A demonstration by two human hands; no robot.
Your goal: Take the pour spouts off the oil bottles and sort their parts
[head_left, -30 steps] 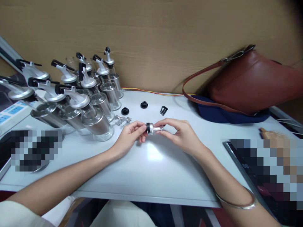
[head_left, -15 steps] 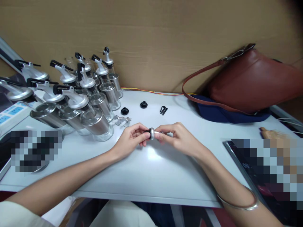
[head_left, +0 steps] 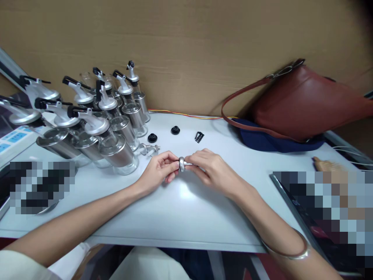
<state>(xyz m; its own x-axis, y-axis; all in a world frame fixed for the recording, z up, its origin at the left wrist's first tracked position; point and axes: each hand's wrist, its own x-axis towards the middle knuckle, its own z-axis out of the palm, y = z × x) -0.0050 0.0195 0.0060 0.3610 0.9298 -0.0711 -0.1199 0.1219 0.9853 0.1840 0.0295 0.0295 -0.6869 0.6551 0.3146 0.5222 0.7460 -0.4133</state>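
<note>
Over the middle of the white table, both hands meet on a silver pour spout (head_left: 182,163) with a round collar. My left hand (head_left: 155,171) pinches its stopper end, where the black part is now mostly covered by the fingers. From the other side my right hand (head_left: 214,169) has closed around the thin spout end, hiding its tip. Just beyond the left hand lie loose silver spout pieces (head_left: 148,149). Two black rubber stoppers (head_left: 152,138) (head_left: 175,130) and a few small black lever clips (head_left: 199,136) rest farther back.
Several glass-and-steel bottles (head_left: 118,153) with silver pourers crowd the left side, beside a white power strip (head_left: 14,136). A brown leather bag (head_left: 291,101) sits on dark blue cloth (head_left: 262,140) at the back right. A dark, partly pixelated device (head_left: 287,194) lies right.
The right hand has turned so its back faces up more and its fingers cover more of the spout. Both hands appear slightly farther left, along with a small view shift.
</note>
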